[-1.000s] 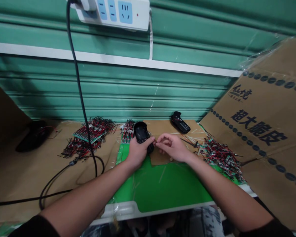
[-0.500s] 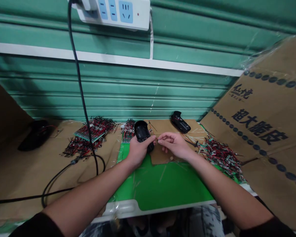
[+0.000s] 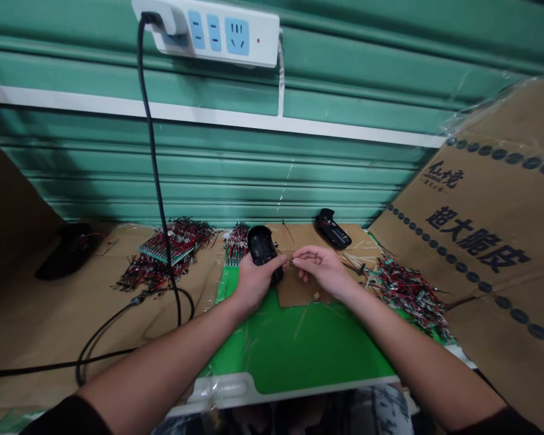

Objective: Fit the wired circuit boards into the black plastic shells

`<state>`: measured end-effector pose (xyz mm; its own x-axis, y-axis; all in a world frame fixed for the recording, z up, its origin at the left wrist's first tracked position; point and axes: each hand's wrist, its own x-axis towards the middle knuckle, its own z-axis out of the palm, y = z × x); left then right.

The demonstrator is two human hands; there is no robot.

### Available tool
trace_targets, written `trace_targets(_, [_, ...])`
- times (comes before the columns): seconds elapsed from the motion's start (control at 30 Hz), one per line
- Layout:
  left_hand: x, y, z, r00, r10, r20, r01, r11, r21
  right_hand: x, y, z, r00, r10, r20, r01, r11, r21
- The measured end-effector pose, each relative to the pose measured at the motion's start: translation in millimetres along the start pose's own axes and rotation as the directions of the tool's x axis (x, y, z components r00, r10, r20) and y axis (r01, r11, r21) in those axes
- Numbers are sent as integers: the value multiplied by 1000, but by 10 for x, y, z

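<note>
My left hand (image 3: 254,282) is shut around a black plastic casing (image 3: 263,249), which it holds upright just above the green mat (image 3: 299,350). My right hand (image 3: 321,272) is close to the casing, its thumb and fingertips pinched on a thin dark wire (image 3: 290,261). The wire's tip reaches toward my left thumb. My left palm and fingers hide the lower part of the casing.
A second black casing (image 3: 332,229) lies on brown cardboard (image 3: 308,290) at the back. Heaps of red-and-black wired parts (image 3: 410,290) lie on both sides. A black cable (image 3: 156,181) runs down from a wall power strip (image 3: 208,33) past the left heap.
My right hand has shifted slightly right, away from the casing, with the wire still pinched. The whole view has tilted a little, so the power strip sits lower in the frame.
</note>
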<state>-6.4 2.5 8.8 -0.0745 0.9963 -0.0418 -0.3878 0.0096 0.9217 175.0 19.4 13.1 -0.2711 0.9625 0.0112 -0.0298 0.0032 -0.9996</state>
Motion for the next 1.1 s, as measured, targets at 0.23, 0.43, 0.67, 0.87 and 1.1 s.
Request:
trace_targets(0.23, [-13,-27,-5,1000,-21,23,20,998,64,35,0,-6,988,-5,-156,35,981,189])
trace_targets(0.43, [12,-100,-14,998,-59,-9,60,994,86,41,-33,-14,977,-52,-209,76,991,107])
trace_targets(0.67, [-2,-74,-4,997,-21,-73,28,996,84,19,-4,-49,967,-150,-207,123,983,-140])
trace_targets(0.87, [-41,21,22,998,26,-61,-19,993,114,-70,57,60,973,-227,-35,194,895,-401])
trace_targets(1.1, [-29,18,0,997,39,-69,-28,989,147,-130,3,118,954,-292,59,285,836,-469])
